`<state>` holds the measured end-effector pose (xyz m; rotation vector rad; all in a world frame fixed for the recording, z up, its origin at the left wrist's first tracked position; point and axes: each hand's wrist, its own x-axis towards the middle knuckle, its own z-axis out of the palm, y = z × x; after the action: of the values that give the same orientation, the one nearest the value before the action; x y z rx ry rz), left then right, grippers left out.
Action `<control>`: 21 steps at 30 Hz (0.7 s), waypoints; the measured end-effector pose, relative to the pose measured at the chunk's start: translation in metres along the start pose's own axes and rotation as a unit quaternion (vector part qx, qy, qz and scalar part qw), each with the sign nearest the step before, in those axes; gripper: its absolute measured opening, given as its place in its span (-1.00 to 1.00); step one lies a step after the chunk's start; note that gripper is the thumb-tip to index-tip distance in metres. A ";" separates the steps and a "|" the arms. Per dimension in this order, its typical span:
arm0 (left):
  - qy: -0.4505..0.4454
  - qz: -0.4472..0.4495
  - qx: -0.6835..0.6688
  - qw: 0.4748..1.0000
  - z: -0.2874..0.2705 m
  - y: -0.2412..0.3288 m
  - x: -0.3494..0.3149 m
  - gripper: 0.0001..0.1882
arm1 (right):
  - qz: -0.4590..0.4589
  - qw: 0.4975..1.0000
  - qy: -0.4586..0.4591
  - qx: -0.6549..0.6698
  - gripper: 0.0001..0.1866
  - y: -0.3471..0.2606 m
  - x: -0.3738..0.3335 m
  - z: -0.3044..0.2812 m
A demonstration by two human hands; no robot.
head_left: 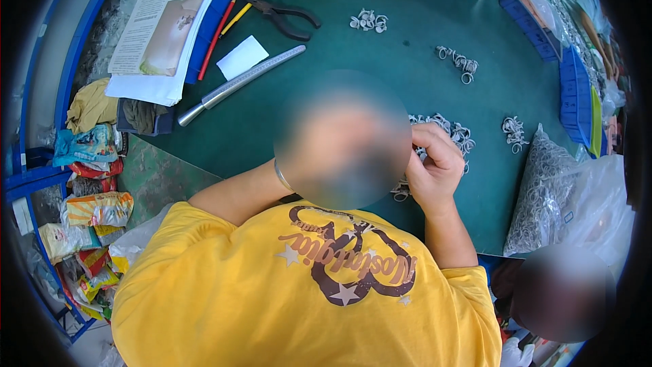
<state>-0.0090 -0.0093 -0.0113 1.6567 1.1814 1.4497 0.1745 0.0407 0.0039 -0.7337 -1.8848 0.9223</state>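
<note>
Status: looks partway at best. Three small clusters of grey metal rings sit apart on the green desk (407,61): a top cluster (369,20) above centre, an upper-right cluster (458,64), and a right-hand cluster (514,134) near the bag. Bigger ring heap (462,137) is right of centre, partly behind my right hand (437,166). Clear plastic bag (543,190) at lower right is packed with similar pieces, so my read is plenty left. Can't tell which are finished.

Hands: right one has thumb and fingers curled together beside the heap; what's in the pinch, if anything, is lost in the blur. Left is in the blur too, can't tell its state.

Materials: rings are dull silver, thin round bands, many with wider flattish heads, tangled in the heap. Tapered steel rod (244,85), smooth and shiny, lies upper left. Dark-handled pliers (285,19) above it. Desk top is flat, matte.
</note>
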 end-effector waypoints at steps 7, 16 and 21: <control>-0.010 0.028 0.057 0.998 -0.003 0.008 0.006 -0.86 | 0.001 1.000 0.003 -0.008 -0.83 0.003 -0.002 0.001; -0.002 0.069 0.064 0.996 -0.003 -0.022 -0.009 -0.70 | 0.027 0.999 0.010 0.025 -0.84 0.010 -0.005 0.004; 0.025 0.140 0.150 0.978 -0.003 -0.034 -0.015 -0.73 | 0.039 0.999 0.000 0.026 -0.84 0.009 -0.003 0.004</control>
<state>-0.0187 -0.0094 -0.0473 2.0737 1.2850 1.5452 0.1739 0.0419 -0.0062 -0.7806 -1.8363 1.0179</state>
